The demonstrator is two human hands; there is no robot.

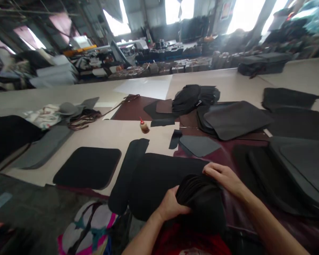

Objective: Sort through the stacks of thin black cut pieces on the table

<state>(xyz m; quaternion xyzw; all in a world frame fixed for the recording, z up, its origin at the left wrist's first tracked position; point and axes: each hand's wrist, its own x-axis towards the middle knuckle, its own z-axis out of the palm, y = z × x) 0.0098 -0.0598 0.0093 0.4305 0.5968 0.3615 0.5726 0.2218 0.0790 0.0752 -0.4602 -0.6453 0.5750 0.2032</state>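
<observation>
My left hand (172, 205) grips the left side of a thick bundle of thin black sheets (202, 205), thumb on its front, near the table's front edge. The sheets bend and fan out at the top. At the upper right of the bundle, my right hand (223, 175) has its fingers curled down at a sheet's edge; whether it pinches one is hard to see. A large black panel (162, 173) lies flat behind and left of the bundle, with a long black strip (130, 170) beside it. Farther left lies a black rounded panel (87, 167).
A small bottle with a red tip (144, 126) stands mid-table. Stacks of dark panels (236, 118) lie at the right, and a gathered black bundle (194, 98) farther back. Cloth and cords (85, 118) lie at the left. A colourful bag (91, 226) is below the front edge.
</observation>
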